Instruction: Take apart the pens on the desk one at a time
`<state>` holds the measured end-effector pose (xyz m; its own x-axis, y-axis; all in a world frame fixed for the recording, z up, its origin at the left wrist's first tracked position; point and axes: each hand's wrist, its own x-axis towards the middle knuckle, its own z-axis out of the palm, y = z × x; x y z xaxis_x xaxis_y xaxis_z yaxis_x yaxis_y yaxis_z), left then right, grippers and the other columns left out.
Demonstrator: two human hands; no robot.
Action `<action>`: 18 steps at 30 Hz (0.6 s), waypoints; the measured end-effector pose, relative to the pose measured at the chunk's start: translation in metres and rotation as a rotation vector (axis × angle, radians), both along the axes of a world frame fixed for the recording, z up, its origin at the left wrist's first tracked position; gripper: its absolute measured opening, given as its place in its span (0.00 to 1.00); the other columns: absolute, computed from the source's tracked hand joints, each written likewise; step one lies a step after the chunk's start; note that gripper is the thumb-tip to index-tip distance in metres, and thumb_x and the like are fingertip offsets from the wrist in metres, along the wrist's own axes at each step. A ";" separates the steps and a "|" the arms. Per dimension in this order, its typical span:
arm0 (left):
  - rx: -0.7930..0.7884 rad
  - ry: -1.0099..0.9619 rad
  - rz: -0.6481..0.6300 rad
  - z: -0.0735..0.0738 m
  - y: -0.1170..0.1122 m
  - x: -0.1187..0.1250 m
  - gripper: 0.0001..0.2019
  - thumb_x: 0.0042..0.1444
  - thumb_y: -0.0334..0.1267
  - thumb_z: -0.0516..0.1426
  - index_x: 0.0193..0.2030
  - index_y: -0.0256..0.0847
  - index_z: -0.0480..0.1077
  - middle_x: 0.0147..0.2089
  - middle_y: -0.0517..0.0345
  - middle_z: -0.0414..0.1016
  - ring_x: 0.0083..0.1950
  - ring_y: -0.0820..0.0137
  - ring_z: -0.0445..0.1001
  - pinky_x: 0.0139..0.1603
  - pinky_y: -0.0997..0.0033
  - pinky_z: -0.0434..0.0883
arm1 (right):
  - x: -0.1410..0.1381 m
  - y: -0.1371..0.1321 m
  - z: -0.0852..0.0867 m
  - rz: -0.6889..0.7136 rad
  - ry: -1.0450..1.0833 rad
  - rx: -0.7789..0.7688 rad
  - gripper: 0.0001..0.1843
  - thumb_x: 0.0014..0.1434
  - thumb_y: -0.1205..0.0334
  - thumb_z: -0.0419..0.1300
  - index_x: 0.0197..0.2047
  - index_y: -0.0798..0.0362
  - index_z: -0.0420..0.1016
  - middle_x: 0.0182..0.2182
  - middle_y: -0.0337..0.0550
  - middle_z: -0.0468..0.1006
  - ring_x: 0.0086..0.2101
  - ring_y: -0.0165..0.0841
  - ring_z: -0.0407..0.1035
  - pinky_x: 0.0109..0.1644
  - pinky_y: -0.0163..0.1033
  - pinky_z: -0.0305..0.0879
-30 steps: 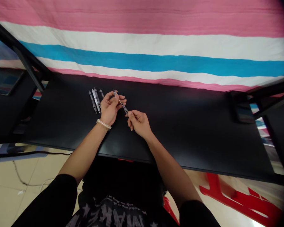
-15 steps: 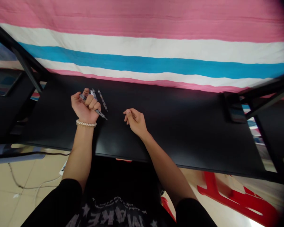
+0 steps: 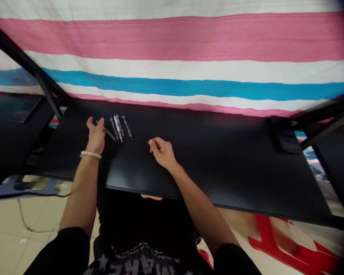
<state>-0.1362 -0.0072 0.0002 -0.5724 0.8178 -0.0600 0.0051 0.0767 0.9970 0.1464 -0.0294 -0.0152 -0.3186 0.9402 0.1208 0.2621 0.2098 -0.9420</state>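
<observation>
My left hand (image 3: pixel 96 135) is at the left of the black table, thumb and a finger pointing away from me. A slim grey pen (image 3: pixel 111 134) slants through its fingers: one end shows between thumb and finger, the other sticks out to the right. How the fingers grip it is partly hidden. Just right of that hand lie several pens side by side, among them a white-and-grey pen (image 3: pixel 118 129). A separate dark grey pen (image 3: pixel 127 128) lies slightly apart to their right. My right hand (image 3: pixel 162 151) rests on the table, fingers curled in, with nothing visible in it.
The black table (image 3: pixel 218 160) has a phone-like dark object (image 3: pixel 286 135) at its right end. Black metal frame bars (image 3: pixel 47 91) stand at both sides. A striped cloth (image 3: pixel 172 88) hangs behind. Below right is a red plastic stool (image 3: pixel 292 244).
My left hand has turned over from palm up and moved left and nearer the tabletop, uncovering the pens beside it. My right hand stays nearly in place, fingers curled. The view has tilted up slightly.
</observation>
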 end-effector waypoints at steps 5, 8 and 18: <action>-0.064 0.473 -0.062 -0.007 -0.009 0.006 0.33 0.62 0.53 0.59 0.71 0.51 0.58 0.68 0.46 0.65 0.70 0.56 0.64 0.72 0.48 0.57 | 0.001 -0.001 0.004 0.002 -0.068 0.044 0.21 0.70 0.45 0.50 0.34 0.52 0.72 0.23 0.38 0.74 0.23 0.28 0.66 0.31 0.36 0.60; -0.063 0.765 -0.164 -0.009 -0.003 0.020 0.31 0.63 0.52 0.57 0.71 0.47 0.61 0.73 0.42 0.59 0.76 0.51 0.54 0.75 0.46 0.52 | 0.000 -0.001 0.004 0.014 -0.128 0.065 0.19 0.69 0.48 0.51 0.34 0.52 0.73 0.23 0.38 0.74 0.23 0.29 0.65 0.31 0.36 0.58; -0.125 1.064 -0.281 -0.020 0.021 0.080 0.25 0.60 0.42 0.59 0.63 0.36 0.72 0.74 0.33 0.55 0.76 0.40 0.51 0.74 0.39 0.52 | -0.002 -0.002 0.006 0.024 -0.163 0.122 0.14 0.67 0.55 0.55 0.31 0.52 0.73 0.22 0.36 0.72 0.23 0.29 0.65 0.31 0.36 0.56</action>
<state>-0.0564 0.0135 -0.0194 -0.1755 0.9493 0.2608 0.8880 0.0383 0.4582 0.1440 -0.0310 -0.0091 -0.3655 0.9136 0.1784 0.4028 0.3280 -0.8545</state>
